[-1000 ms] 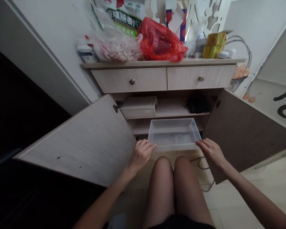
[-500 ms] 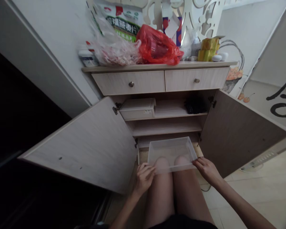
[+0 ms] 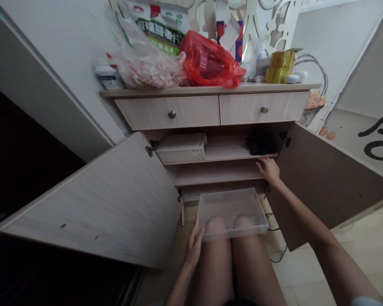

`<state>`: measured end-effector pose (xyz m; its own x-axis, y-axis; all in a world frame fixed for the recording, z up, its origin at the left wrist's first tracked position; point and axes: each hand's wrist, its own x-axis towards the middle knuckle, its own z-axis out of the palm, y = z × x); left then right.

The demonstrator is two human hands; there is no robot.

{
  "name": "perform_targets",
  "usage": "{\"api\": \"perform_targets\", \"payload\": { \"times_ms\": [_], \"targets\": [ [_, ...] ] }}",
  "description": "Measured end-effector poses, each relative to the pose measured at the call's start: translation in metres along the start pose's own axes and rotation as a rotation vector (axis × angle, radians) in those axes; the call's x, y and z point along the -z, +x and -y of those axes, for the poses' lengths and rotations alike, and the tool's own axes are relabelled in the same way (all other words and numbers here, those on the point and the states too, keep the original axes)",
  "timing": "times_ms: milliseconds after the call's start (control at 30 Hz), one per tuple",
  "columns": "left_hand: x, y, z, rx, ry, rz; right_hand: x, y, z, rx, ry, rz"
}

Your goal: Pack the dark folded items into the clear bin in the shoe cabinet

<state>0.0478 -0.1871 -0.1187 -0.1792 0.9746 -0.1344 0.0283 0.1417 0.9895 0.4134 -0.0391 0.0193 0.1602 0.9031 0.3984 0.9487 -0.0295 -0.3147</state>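
Observation:
A clear plastic box (image 3: pixel 231 202) rests on my knees in front of the cabinet. My left hand (image 3: pixel 194 244) grips its left side, with the thumb over the near left corner. At the cabinet's right side, my right hand (image 3: pixel 268 169) is raised by the front edge of the upper shelf (image 3: pixel 226 148), fingers apart and holding nothing. Just above and behind it on that shelf lies a dark bundle (image 3: pixel 261 143). A white box (image 3: pixel 182 148) stands at the shelf's left end.
Both cabinet doors, left (image 3: pixel 98 204) and right (image 3: pixel 328 182), stand swung outward. On the cabinet top (image 3: pixel 166 92) are a red bag (image 3: pixel 210 59), a clear bag (image 3: pixel 153 68) and yellow tape rolls (image 3: pixel 279 67). Cables (image 3: pixel 276 229) lie at the lower right.
My right hand has let go of the clear box and moved up to the upper shelf's edge. My left hand now holds the box's left side. The view has shifted slightly.

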Motion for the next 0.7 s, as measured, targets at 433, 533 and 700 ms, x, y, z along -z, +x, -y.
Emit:
{"api": "perform_targets", "payload": {
  "times_ms": [433, 533, 700],
  "targets": [
    [0.013, 0.002, -0.007, -0.011, 0.162, -0.019, -0.065, 0.119, 0.025, -0.338, -0.047, 0.145],
    [0.015, 0.002, -0.007, -0.004, 0.199, 0.005, -0.063, 0.114, 0.018, -0.359, -0.007, 0.135],
    [0.014, 0.001, -0.005, 0.013, 0.227, 0.029, -0.049, 0.091, -0.014, -0.501, 0.483, -0.009]
  ]
}}
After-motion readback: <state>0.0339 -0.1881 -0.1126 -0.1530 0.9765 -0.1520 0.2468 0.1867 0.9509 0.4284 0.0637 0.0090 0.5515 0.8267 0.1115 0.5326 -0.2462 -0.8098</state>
